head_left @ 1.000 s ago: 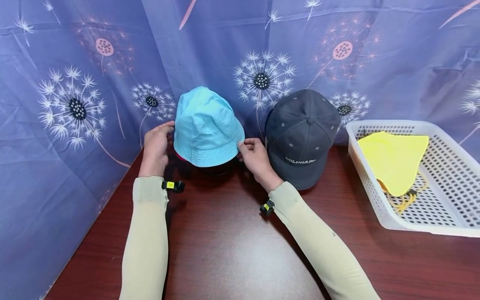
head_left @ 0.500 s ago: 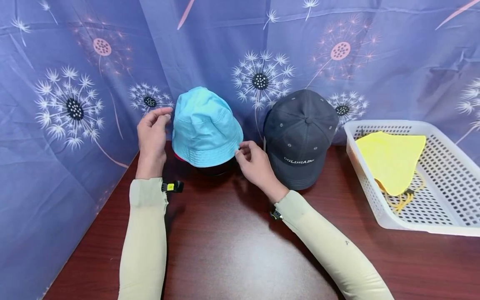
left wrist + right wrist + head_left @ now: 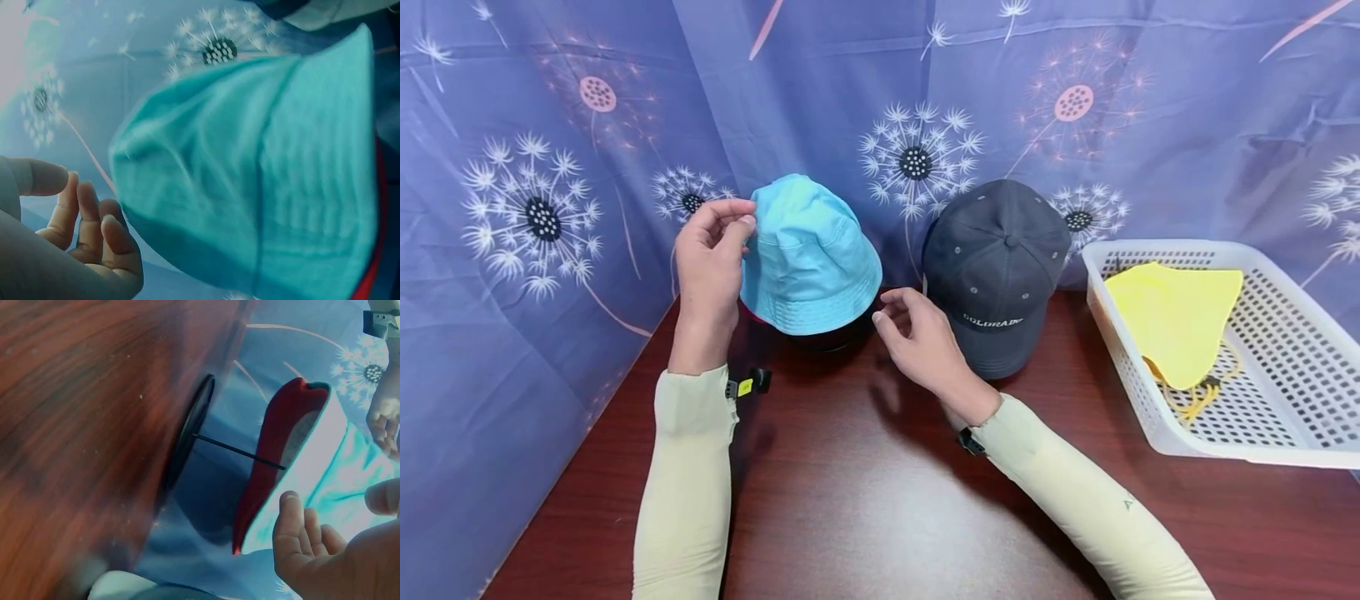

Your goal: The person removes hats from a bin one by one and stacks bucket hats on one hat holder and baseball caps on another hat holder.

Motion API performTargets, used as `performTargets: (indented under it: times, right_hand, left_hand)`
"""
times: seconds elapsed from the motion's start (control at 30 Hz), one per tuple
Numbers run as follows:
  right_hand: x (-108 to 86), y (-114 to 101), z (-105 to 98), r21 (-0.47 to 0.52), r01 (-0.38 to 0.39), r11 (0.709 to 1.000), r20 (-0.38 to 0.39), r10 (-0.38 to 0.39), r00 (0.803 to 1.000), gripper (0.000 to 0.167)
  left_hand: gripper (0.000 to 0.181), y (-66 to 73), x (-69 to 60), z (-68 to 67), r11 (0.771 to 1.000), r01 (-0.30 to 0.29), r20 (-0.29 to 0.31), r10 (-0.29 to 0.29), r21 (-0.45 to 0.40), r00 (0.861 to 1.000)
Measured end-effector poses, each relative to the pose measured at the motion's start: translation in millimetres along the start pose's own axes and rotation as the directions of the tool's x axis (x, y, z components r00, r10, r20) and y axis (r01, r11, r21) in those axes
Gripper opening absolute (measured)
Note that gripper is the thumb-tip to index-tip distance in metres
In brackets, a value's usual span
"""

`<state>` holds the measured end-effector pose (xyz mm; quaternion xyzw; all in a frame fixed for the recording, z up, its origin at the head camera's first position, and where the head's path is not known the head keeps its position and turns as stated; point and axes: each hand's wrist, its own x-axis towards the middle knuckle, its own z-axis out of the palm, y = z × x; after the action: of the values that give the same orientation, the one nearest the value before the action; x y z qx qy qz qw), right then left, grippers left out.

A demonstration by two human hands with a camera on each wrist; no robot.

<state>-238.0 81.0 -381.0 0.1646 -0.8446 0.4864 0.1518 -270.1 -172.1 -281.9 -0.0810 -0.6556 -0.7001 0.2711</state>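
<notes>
A light blue bucket hat (image 3: 812, 258) rests on a stand, whose thin black pole (image 3: 234, 450) and round black base (image 3: 190, 434) show in the right wrist view. Red fabric (image 3: 275, 434) lines the hat's underside. My left hand (image 3: 707, 271) is at the left of the crown, fingers loosely bent and holding nothing. Its fingertips overlap the hat's edge in the head view; whether they touch is unclear. Just right of the brim, my right hand (image 3: 921, 342) hovers apart from the hat, fingers relaxed, with nothing in it.
Close on the right stands a dark grey baseball cap (image 3: 1007, 250) lettered "COLORADO". Farther right, a white perforated basket (image 3: 1165, 244) contains a yellow cloth item (image 3: 1176, 325) with yellow cords. A blue dandelion-print curtain (image 3: 820, 83) hangs behind the brown table (image 3: 850, 475).
My left hand has risen along the hat's left side, from the brim to the crown. My right hand has let go of the brim and drawn back slightly down and right.
</notes>
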Motion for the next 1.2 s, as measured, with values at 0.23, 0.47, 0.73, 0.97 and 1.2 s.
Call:
performTargets:
  times: [0.23,0.47,0.73,0.97,1.2]
  right_hand:
    - [-14.7,-12,-18,-0.012,0.079,0.997,0.012,-0.079,0.997,0.024]
    - [-26.4,-21,-38,-0.002,0.164,0.986,0.006,-0.164,0.986,0.017]
    - [-27.9,-32,-65,0.001,0.213,0.977,-0.026,-0.213,0.977,0.019]
    - [-28.6,-36,-89,0.000,0.173,0.985,-0.053,-0.172,0.984,0.015]
    - [-32.4,-41,-106,0.013,0.147,0.989,-0.097,-0.145,0.985,0.006]
  left_hand:
    - [0.015,16.5,-13.6,7.8,0.994,-0.107,0.033,0.107,0.004,0.994]
    - [0.013,28.3,-26.4,17.1,0.989,-0.146,0.107,0.143,0.018,0.984]
    - [0.013,37.5,-40.3,30.4,0.978,-0.201,0.204,0.188,0.047,0.961]
    - [0.015,39.7,-53.2,41.7,0.963,-0.267,0.315,0.242,0.036,0.918]
    - [0.014,40.5,-65.1,52.3,0.949,-0.312,0.395,0.271,0.042,0.878]
